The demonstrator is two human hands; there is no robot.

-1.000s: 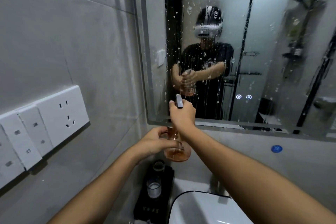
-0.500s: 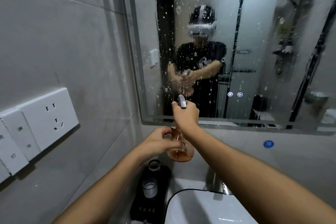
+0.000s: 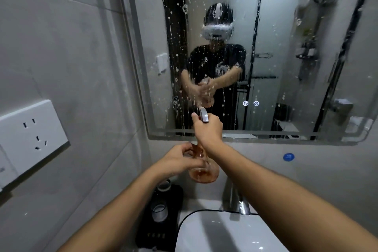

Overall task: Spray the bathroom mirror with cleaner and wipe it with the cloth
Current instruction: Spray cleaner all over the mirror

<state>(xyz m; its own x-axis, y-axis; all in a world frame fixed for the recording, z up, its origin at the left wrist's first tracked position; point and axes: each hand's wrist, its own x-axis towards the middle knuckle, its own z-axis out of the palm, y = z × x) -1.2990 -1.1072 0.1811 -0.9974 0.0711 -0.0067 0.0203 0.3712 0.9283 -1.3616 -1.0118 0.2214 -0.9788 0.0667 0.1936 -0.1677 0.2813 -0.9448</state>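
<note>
Bathroom basin nearest; above it left hand cups the upright amber spray bottle at its belly. Right hand grips the trigger head, nozzle pointing away at the droplet-speckled mirror just beyond; no cloth visible.

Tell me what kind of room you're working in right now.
Most likely a home bathroom: a wall mirror speckled with spray drops, a white basin with a tap below it, and grey tiled walls.
</note>
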